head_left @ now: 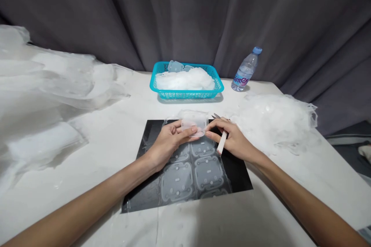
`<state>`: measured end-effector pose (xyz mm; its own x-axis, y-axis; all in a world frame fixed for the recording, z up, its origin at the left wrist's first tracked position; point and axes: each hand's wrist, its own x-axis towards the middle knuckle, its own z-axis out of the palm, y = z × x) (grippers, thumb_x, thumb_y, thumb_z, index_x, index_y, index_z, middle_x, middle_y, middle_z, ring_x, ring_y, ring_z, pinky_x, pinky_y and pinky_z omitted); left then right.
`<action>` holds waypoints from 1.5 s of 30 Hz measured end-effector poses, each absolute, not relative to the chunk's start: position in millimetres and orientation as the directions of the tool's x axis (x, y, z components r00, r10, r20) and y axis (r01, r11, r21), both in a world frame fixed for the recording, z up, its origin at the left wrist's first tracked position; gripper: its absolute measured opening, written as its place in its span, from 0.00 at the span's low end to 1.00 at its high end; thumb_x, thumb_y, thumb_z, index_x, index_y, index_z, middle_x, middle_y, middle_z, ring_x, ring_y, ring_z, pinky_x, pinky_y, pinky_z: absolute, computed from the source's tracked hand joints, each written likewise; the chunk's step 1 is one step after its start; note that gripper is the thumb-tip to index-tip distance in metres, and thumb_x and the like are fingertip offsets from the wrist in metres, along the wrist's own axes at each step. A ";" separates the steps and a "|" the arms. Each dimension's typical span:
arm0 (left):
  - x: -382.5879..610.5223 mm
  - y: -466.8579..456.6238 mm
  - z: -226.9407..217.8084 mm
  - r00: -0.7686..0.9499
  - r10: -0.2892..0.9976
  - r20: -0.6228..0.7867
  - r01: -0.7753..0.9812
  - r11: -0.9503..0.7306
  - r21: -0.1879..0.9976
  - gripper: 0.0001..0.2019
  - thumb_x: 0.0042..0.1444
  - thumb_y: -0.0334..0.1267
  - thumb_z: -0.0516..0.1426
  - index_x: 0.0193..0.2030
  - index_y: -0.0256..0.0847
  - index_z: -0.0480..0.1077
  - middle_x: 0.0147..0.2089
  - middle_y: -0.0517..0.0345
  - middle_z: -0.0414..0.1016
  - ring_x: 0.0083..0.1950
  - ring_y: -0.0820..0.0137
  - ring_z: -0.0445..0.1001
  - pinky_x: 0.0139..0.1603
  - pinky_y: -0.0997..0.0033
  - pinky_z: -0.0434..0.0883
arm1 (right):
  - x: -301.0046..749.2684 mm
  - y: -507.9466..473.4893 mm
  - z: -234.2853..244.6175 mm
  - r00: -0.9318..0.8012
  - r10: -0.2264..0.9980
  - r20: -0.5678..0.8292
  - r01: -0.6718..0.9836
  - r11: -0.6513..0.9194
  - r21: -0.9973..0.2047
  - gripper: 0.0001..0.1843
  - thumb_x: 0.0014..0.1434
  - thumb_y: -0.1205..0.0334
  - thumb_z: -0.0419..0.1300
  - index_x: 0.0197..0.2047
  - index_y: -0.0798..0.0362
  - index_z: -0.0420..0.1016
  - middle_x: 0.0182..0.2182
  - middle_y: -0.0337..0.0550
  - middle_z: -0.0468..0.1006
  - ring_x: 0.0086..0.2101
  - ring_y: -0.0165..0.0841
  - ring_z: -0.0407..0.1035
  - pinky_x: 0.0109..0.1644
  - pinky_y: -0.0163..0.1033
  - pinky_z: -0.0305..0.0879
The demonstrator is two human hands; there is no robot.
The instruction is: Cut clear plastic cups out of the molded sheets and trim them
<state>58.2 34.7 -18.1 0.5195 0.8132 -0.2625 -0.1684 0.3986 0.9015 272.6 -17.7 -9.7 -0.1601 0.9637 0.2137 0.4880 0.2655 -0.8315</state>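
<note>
A clear moulded plastic sheet [191, 170] with several rounded-square shapes lies on a black mat [237, 173] in front of me. My left hand [169, 141] is closed on a small clear plastic piece [193, 122] at the sheet's far end. My right hand [232, 139] pinches the same piece from the right and also holds a white-handled cutting tool [222, 142], whose metal tip [216, 115] sticks out behind the hand.
A turquoise basket [162, 85] with clear plastic pieces stands at the back. A water bottle [245, 70] is to its right. Heaps of clear plastic lie at the right [275, 123] and at the left [43, 96]. Grey curtain behind the white table [116, 135].
</note>
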 end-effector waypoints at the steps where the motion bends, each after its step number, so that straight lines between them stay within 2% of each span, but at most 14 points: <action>1: 58.4 34.4 -18.0 0.520 0.813 -0.261 -0.171 0.399 0.901 0.17 0.52 0.42 0.73 0.45 0.35 0.81 0.49 0.50 0.86 0.51 0.64 0.83 0.63 0.62 0.76 | 272.7 -17.4 -10.7 -0.170 0.961 0.217 0.489 0.274 -0.828 0.04 0.67 0.60 0.64 0.41 0.50 0.79 0.35 0.39 0.77 0.38 0.35 0.68 0.53 0.46 0.60; 6: 60.0 32.1 -13.2 0.515 0.811 -0.279 -0.172 0.416 0.893 0.15 0.53 0.41 0.73 0.45 0.36 0.82 0.47 0.51 0.86 0.50 0.64 0.83 0.61 0.63 0.78 | 269.0 -20.1 -15.3 -0.174 0.943 0.285 0.534 0.333 -0.777 0.02 0.67 0.63 0.63 0.40 0.49 0.77 0.37 0.38 0.78 0.40 0.36 0.69 0.55 0.47 0.59; 12: 63.1 26.4 -5.1 0.517 0.807 -0.286 -0.175 0.426 0.888 0.16 0.50 0.43 0.74 0.42 0.37 0.82 0.47 0.51 0.85 0.49 0.64 0.82 0.60 0.62 0.78 | 264.0 -24.2 -14.9 -0.156 0.919 0.361 0.575 0.382 -0.724 0.02 0.67 0.63 0.63 0.39 0.49 0.75 0.35 0.37 0.77 0.39 0.36 0.69 0.52 0.45 0.60; 19: 59.8 22.6 -7.3 0.549 0.762 -0.344 -0.104 0.470 0.877 0.17 0.51 0.42 0.74 0.42 0.35 0.81 0.46 0.50 0.85 0.48 0.65 0.82 0.59 0.64 0.77 | 265.6 -11.0 -41.9 -0.062 0.924 0.377 0.772 0.284 -0.569 0.06 0.60 0.71 0.61 0.35 0.50 0.71 0.35 0.43 0.78 0.39 0.41 0.69 0.47 0.46 0.61; 22: 56.2 26.4 -7.5 0.572 0.754 -0.324 -0.094 0.452 0.887 0.18 0.52 0.42 0.73 0.45 0.34 0.80 0.49 0.48 0.84 0.49 0.63 0.82 0.59 0.63 0.77 | 274.2 -9.9 -38.8 -0.122 0.938 0.324 0.732 0.305 -0.609 0.04 0.63 0.68 0.60 0.38 0.50 0.73 0.38 0.44 0.79 0.42 0.42 0.67 0.49 0.46 0.62; 27: 53.8 28.1 -6.2 0.596 0.756 -0.269 -0.062 0.378 0.924 0.22 0.54 0.44 0.71 0.54 0.37 0.79 0.55 0.46 0.83 0.50 0.61 0.82 0.54 0.63 0.77 | 286.4 -11.6 -23.8 -0.219 0.941 0.258 0.534 0.337 -0.776 0.07 0.65 0.63 0.60 0.47 0.49 0.75 0.43 0.44 0.76 0.44 0.39 0.66 0.53 0.47 0.64; 29: 54.2 26.0 -6.1 0.600 0.761 -0.245 -0.051 0.343 0.938 0.23 0.55 0.44 0.71 0.55 0.39 0.79 0.53 0.48 0.84 0.51 0.60 0.82 0.54 0.62 0.77 | 286.7 -11.3 -22.4 -0.124 0.959 0.256 0.513 0.283 -0.810 0.07 0.67 0.56 0.61 0.43 0.50 0.75 0.39 0.43 0.75 0.40 0.38 0.66 0.50 0.45 0.64; 32: 55.4 23.0 -7.0 0.574 0.786 -0.231 -0.010 0.289 0.957 0.20 0.54 0.45 0.70 0.53 0.40 0.80 0.48 0.51 0.85 0.49 0.60 0.82 0.55 0.63 0.76 | 284.0 -10.1 -23.6 0.118 0.966 0.231 0.458 0.154 -0.876 0.14 0.68 0.49 0.60 0.36 0.50 0.70 0.31 0.39 0.70 0.33 0.34 0.64 0.41 0.41 0.62; 34: 56.3 22.3 -8.3 0.569 0.797 -0.203 0.037 0.222 0.974 0.17 0.55 0.45 0.68 0.49 0.41 0.82 0.46 0.53 0.85 0.47 0.61 0.82 0.52 0.66 0.75 | 280.8 -8.3 -22.3 0.182 0.956 0.232 0.418 0.139 -0.898 0.14 0.68 0.48 0.59 0.37 0.50 0.69 0.32 0.39 0.71 0.32 0.33 0.63 0.39 0.40 0.62; 36: 57.5 22.4 -10.1 0.583 0.796 -0.166 0.083 0.145 0.986 0.14 0.57 0.46 0.66 0.45 0.40 0.82 0.43 0.54 0.85 0.44 0.62 0.80 0.47 0.68 0.74 | 276.5 -3.9 -16.7 0.126 0.946 0.299 0.462 0.211 -0.862 0.12 0.68 0.50 0.60 0.44 0.50 0.72 0.39 0.42 0.75 0.36 0.34 0.66 0.44 0.41 0.64; 38: 58.8 22.3 -12.2 0.599 0.791 -0.123 0.126 0.058 0.990 0.14 0.59 0.47 0.63 0.42 0.38 0.81 0.38 0.56 0.83 0.39 0.64 0.77 0.42 0.70 0.71 | 271.4 4.1 -6.9 -0.022 0.940 0.341 0.547 0.297 -0.782 0.13 0.67 0.52 0.62 0.48 0.51 0.76 0.46 0.45 0.78 0.43 0.36 0.67 0.51 0.43 0.64; 41: 60.2 19.9 -15.5 0.587 0.808 -0.053 0.208 -0.088 0.974 0.15 0.62 0.49 0.58 0.37 0.38 0.78 0.30 0.60 0.76 0.31 0.69 0.69 0.34 0.72 0.64 | 265.3 21.8 9.4 -0.328 0.933 0.151 0.581 0.325 -0.746 0.08 0.64 0.58 0.64 0.41 0.53 0.80 0.39 0.43 0.81 0.42 0.36 0.69 0.48 0.41 0.63; 43: 60.3 16.9 -18.0 0.563 0.826 -0.037 0.259 -0.133 0.957 0.18 0.65 0.49 0.55 0.32 0.39 0.74 0.26 0.63 0.69 0.28 0.71 0.63 0.30 0.72 0.60 | 263.6 33.5 17.3 -0.478 0.878 -0.013 0.536 0.280 -0.797 0.04 0.61 0.64 0.63 0.35 0.55 0.78 0.32 0.40 0.79 0.36 0.33 0.69 0.42 0.39 0.63; 45: 59.9 14.1 -20.6 0.552 0.833 -0.041 0.281 -0.139 0.949 0.20 0.66 0.50 0.54 0.28 0.39 0.70 0.24 0.64 0.64 0.27 0.72 0.60 0.29 0.72 0.58 | 264.4 41.5 22.6 -0.564 0.819 -0.107 0.480 0.220 -0.849 0.03 0.57 0.69 0.61 0.33 0.56 0.77 0.30 0.38 0.78 0.33 0.31 0.68 0.39 0.37 0.62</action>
